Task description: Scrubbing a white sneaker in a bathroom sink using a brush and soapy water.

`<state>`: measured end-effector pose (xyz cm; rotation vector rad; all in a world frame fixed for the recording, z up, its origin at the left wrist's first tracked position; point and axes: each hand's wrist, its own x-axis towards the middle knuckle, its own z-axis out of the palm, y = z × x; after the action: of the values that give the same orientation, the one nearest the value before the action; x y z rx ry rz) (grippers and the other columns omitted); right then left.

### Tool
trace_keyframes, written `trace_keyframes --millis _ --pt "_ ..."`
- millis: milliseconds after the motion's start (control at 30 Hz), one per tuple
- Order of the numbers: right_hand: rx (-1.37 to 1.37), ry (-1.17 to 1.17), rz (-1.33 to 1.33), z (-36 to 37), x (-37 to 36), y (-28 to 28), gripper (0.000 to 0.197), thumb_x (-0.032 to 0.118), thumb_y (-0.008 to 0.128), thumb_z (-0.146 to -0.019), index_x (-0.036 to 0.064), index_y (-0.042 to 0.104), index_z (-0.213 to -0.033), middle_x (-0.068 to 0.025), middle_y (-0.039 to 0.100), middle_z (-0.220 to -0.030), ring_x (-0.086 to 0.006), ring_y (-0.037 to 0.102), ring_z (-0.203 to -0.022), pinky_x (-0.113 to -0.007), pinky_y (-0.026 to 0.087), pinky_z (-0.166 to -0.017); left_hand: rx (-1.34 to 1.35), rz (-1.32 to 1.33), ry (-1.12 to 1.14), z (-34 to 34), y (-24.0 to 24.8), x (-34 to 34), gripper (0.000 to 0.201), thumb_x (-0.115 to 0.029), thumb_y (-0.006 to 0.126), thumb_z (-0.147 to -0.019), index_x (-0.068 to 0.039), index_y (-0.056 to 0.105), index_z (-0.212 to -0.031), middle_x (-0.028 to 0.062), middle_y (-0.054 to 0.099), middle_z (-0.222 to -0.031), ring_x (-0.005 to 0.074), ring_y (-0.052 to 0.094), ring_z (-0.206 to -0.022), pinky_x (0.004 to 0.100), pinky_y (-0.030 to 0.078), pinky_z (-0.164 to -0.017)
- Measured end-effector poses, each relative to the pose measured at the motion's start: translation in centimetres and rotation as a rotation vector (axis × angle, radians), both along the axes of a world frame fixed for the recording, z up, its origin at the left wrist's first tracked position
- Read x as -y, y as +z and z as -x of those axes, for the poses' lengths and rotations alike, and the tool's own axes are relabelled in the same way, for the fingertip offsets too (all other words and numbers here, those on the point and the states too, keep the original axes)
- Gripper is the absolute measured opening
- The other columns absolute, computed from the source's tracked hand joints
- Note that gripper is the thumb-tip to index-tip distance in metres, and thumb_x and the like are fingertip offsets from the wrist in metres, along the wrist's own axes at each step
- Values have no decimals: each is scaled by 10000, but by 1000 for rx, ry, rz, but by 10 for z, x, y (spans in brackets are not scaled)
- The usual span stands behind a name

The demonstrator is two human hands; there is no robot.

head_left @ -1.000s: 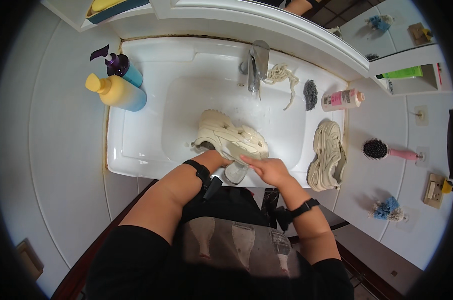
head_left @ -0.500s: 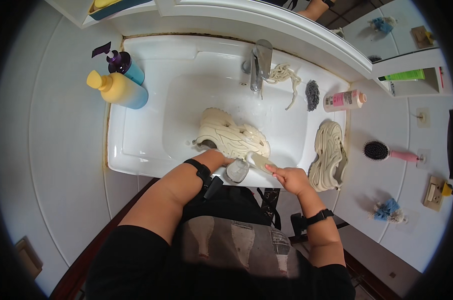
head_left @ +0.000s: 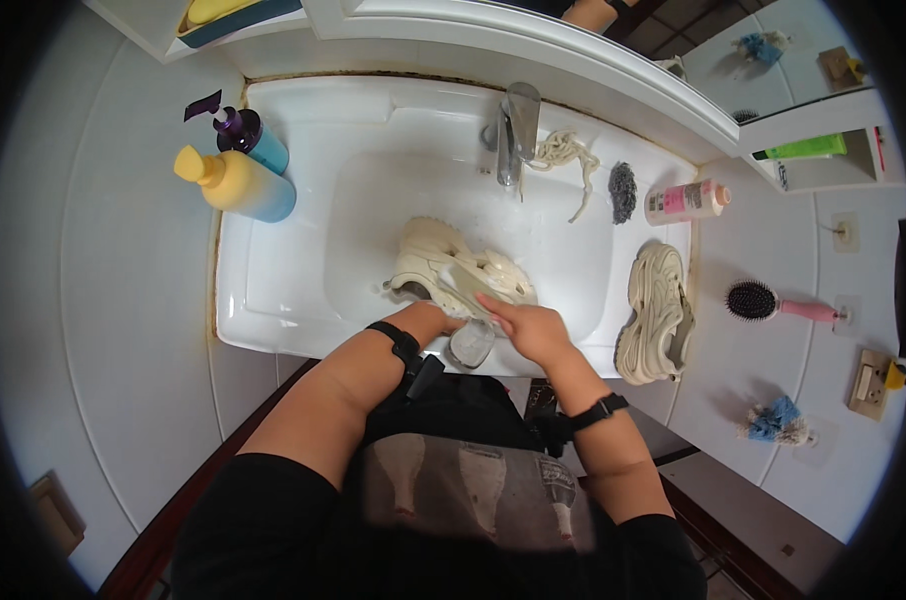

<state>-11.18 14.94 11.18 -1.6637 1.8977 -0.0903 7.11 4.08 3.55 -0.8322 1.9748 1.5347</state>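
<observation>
A chunky cream sneaker [head_left: 431, 248] lies on its side in the near part of the white sink. My left hand [head_left: 437, 318] holds it at the collar, with most of the fingers hidden by the shoe and wrist. My right hand [head_left: 535, 330] is closed round the handle of a pale scrubbing brush [head_left: 465, 288], whose head rests against the side of the sneaker; its bristles are hidden. Between both hands, a small clear cup [head_left: 471, 346] stands on the sink's front rim.
On the right rim of the sink [head_left: 273, 320] are a second cream sneaker [head_left: 653, 310], a pink-labelled bottle [head_left: 685, 202] and a steel scourer [head_left: 623, 192]. Cream shoelaces [head_left: 565, 152] lie beside the faucet [head_left: 518, 130]. Two pump bottles [head_left: 248, 185] stand at the left.
My right hand has moved left with the brush, from the toe end of the sneaker to its middle. My left hand and the sneaker have stayed almost in place.
</observation>
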Motion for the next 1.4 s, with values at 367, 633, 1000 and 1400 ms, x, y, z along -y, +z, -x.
trace_keyframes --millis 367,633,1000,1400 --pt "-78 -33 -47 30 -50 -4 353 346 474 -893 432 478 -1235 -114 591 -661 -295 590 -615 -396 462 -553 11 23 21 3 56 11 445 -485 500 -844 -136 631 -1086 209 609 -1037 329 576 -980 346 418 -854" --pt "-34 58 -33 -8 55 -1 326 381 461 -897 422 501 -1218 -106 625 -751 -289 605 -680 -393 464 -606 -210 -144 308 -4 -3 -4 451 -405 590 -790 -76 617 -1097 175 603 -1103 288 562 -1035 326 412 -880" --pt "55 -42 -64 57 -65 -7 336 391 474 -890 434 492 -1223 -88 645 -835 -291 612 -714 -364 485 -633 -95 -116 248 -14 6 -1 442 -381 595 -786 -79 609 -1109 170 595 -1122 281 554 -1050 321 409 -888" --pt "-11 9 -71 -5 54 -8 337 389 478 -887 429 495 -1222 -96 646 -846 -298 613 -768 -391 476 -670 55 -61 161 27 20 6 436 -355 600 -782 -83 600 -1123 165 587 -1143 274 546 -1065 316 405 -897"
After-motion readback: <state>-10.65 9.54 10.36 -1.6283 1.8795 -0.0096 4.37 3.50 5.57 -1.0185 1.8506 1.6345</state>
